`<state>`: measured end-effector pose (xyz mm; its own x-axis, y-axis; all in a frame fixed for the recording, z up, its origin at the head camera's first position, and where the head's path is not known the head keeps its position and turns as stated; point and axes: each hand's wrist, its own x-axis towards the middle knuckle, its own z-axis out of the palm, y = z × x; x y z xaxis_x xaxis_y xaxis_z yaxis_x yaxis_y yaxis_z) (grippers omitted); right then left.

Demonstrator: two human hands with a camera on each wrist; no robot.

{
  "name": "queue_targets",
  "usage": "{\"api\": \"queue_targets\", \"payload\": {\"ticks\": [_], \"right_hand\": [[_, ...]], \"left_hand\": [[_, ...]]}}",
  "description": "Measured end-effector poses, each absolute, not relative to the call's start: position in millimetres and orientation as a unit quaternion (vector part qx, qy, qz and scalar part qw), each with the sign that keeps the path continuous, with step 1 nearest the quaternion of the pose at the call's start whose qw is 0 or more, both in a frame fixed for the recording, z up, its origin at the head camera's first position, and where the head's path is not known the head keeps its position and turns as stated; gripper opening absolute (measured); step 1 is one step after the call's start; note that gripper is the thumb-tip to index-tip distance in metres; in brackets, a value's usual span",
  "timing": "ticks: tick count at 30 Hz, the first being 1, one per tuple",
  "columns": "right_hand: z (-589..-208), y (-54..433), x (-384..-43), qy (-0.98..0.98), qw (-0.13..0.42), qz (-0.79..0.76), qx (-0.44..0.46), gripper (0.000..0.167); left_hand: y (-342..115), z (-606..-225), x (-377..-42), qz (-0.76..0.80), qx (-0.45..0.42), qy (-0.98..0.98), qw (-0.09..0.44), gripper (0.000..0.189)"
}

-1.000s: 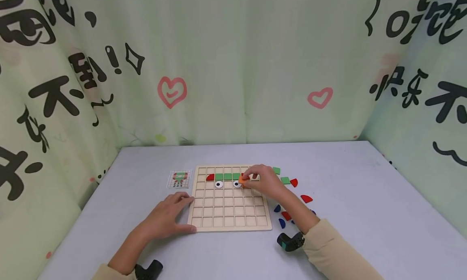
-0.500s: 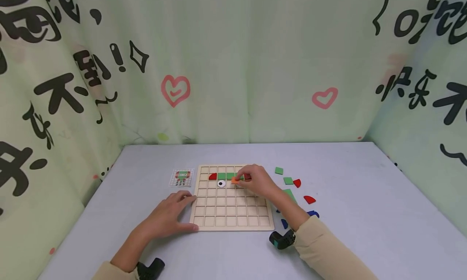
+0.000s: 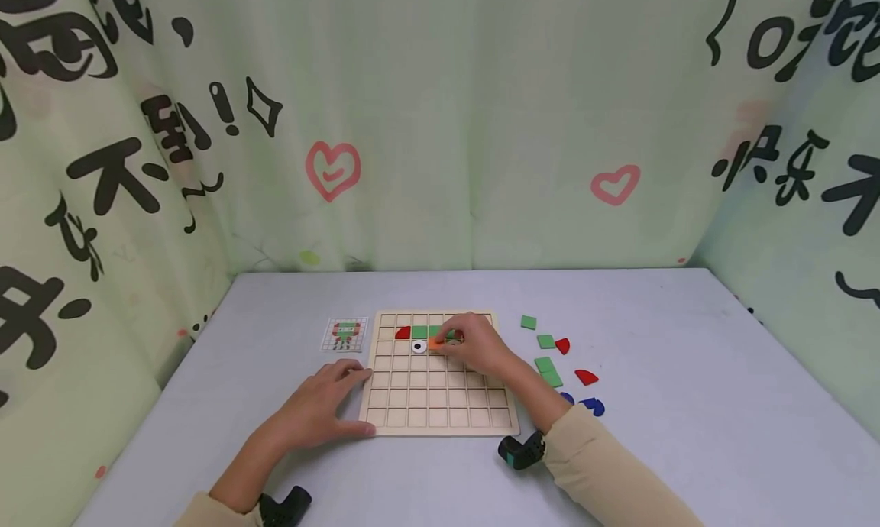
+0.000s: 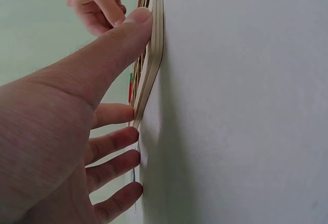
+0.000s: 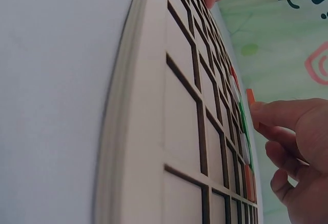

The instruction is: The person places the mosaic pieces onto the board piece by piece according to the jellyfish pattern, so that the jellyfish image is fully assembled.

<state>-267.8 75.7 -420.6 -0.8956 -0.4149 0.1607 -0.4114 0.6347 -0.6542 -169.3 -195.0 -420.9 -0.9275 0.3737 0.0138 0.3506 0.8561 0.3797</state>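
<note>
A wooden grid board lies flat on the table. My left hand rests at its left side, thumb at the front corner and fingertips along the edge, seen close in the left wrist view. My right hand pinches a small orange tile between thumb and finger, close over the board's upper rows. A red quarter-round piece and green squares form a row there. Below them sits a white eye piece; my right hand partly covers another. An orange tile also lies in the grid.
A small picture card with a figure on a grid lies left of the board. Right of it are scattered loose green squares, red pieces and blue pieces. A printed curtain surrounds the table.
My right hand has carried the orange tile left along the board, from near the right eye piece to between the two eye pieces. The left hand stays at the board's edge.
</note>
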Motion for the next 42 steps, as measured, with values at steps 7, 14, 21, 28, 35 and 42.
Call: {"api": "queue_targets", "payload": {"ticks": [7,14,21,28,35,42], "right_hand": [[-420,66,-269,0.901,0.004,-0.361,-0.240,0.006],[-423,61,-270,0.901,0.011,-0.359,-0.245,0.007],[-426,55,-274,0.899,0.017,-0.367,-0.239,0.007],[-427,47,-275,0.898,0.010,-0.368,-0.243,0.005],[-425,36,-275,0.895,0.014,-0.366,-0.256,0.007],[-425,27,-276,0.901,0.027,-0.352,-0.250,0.006]], "left_hand": [[-196,-419,-169,0.193,0.185,0.963,0.034,0.082],[-196,-421,-170,0.196,0.184,0.962,0.037,0.082],[-195,-423,-170,0.198,0.180,0.963,0.045,0.084],[-195,-422,-170,0.194,0.178,0.964,0.045,0.084],[-197,-421,-169,0.193,0.187,0.963,0.031,0.082],[-198,-424,-170,0.197,0.201,0.959,0.021,0.080]]}}
